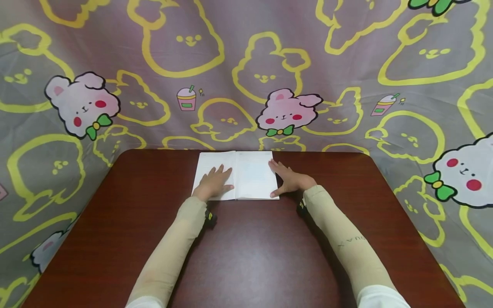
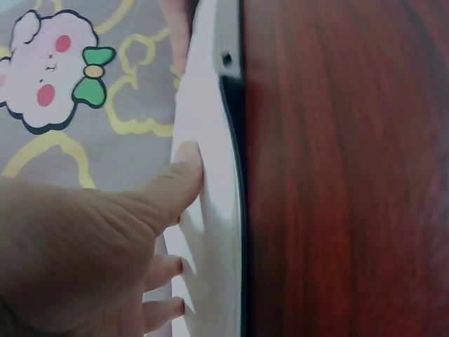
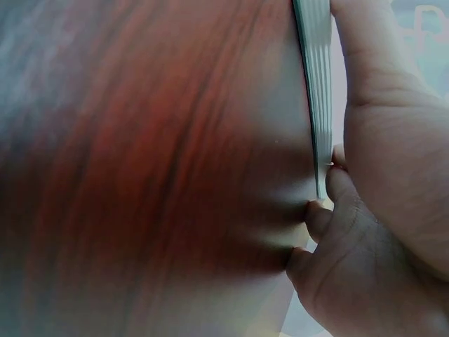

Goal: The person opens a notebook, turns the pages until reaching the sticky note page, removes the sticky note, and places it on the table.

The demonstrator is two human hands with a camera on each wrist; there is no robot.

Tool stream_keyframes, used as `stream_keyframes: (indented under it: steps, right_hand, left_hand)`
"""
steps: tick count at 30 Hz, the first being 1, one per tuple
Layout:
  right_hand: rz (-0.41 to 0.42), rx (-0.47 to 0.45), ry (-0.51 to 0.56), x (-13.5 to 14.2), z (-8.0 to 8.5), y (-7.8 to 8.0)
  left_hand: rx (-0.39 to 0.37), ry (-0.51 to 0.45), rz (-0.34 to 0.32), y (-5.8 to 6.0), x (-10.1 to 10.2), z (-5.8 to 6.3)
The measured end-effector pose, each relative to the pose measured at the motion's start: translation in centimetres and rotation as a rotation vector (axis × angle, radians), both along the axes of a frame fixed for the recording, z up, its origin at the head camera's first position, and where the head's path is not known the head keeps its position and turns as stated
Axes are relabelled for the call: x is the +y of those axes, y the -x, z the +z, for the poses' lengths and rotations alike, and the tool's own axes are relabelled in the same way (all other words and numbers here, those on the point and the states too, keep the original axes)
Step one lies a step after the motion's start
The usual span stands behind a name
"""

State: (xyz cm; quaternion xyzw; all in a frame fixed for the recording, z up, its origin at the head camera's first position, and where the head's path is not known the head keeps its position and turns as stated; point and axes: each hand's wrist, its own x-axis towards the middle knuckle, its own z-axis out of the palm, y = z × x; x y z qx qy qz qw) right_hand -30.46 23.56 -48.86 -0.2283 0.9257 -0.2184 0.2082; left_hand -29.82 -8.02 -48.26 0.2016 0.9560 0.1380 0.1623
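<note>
An open notebook (image 1: 254,176) with white pages lies near the far edge of the table, its fold between the two hands. My left hand (image 1: 213,183) rests on the left page with its fingers spread; the left wrist view shows that thumb (image 2: 172,186) on the paper. At the notebook's right edge is my right hand (image 1: 291,179), its thumb on the lower right corner and its fingers along the side. Seen from the right wrist, the stacked page edges (image 3: 316,77) run beside the right hand (image 3: 386,168), with some fingertips down by the tabletop.
The dark reddish-brown table (image 1: 254,252) stretches toward the person. Behind and beside it hangs a grey-pink patterned cloth (image 1: 215,51) with yellow outlines and rabbit faces. A black wrist device (image 1: 209,219) sits at the left sleeve.
</note>
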Motion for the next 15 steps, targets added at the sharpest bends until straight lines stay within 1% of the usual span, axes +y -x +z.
stream_keyframes:
  steps: [4,7,10,12,15]
  right_hand:
    - [0.000,0.000,0.001,0.0,0.1,0.1]
    - [-0.002,0.010,0.005,0.0,0.1,0.2]
    - [0.001,0.013,0.007,0.0,0.1,0.2]
    - [0.003,0.006,0.006,0.0,0.1,0.2]
    - [0.001,-0.005,-0.006,0.0,0.1,0.0]
  left_hand:
    - [0.010,-0.049,-0.046,-0.4,0.2,0.1]
    - [0.062,-0.082,-0.093,-0.7,0.6,0.0]
    - [0.136,-0.093,-0.133,-1.2,1.3,-0.1]
    - [0.164,-0.087,-0.137,-1.6,1.6,-0.2]
    - [0.185,-0.093,-0.134,-2.1,2.2,-0.4]
